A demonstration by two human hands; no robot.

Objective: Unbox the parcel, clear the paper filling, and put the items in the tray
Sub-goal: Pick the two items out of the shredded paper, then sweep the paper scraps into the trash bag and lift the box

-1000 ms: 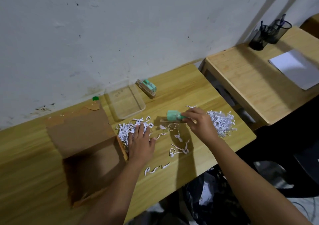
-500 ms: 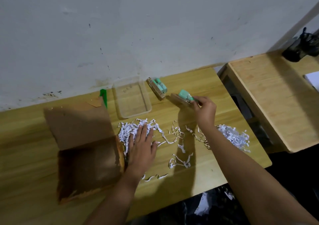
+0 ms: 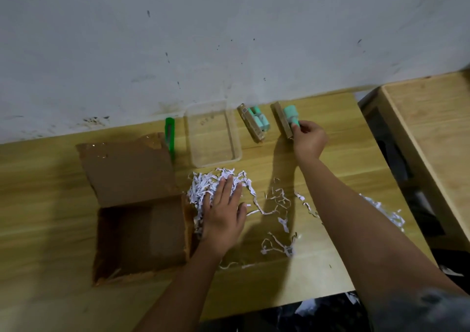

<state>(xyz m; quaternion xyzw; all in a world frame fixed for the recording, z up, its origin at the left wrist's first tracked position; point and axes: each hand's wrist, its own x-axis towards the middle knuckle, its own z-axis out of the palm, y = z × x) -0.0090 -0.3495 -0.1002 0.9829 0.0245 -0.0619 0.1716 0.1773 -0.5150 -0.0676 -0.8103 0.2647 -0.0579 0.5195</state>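
An open brown cardboard box (image 3: 137,219) lies on the wooden table with its flap folded back. White shredded paper (image 3: 203,186) is heaped just right of the box, and my left hand (image 3: 223,214) rests flat on it, fingers spread. A clear plastic tray (image 3: 212,134) stands empty near the wall. Right of it lies a mint-green item on a brown card (image 3: 254,121). My right hand (image 3: 309,138) pinches a second mint-green carded item (image 3: 287,118) at its near end, resting on the table to the right of the first.
A green utility knife (image 3: 170,137) lies between the box flap and the tray. Loose paper strips (image 3: 277,202) are scattered mid-table, and another paper heap (image 3: 389,213) lies beyond my right forearm. A second wooden table (image 3: 432,133) stands to the right across a gap.
My right hand carried the green carded item from the middle of the table to the far side, beside the first item. My left hand stayed on the shredded paper. The camera turned left.
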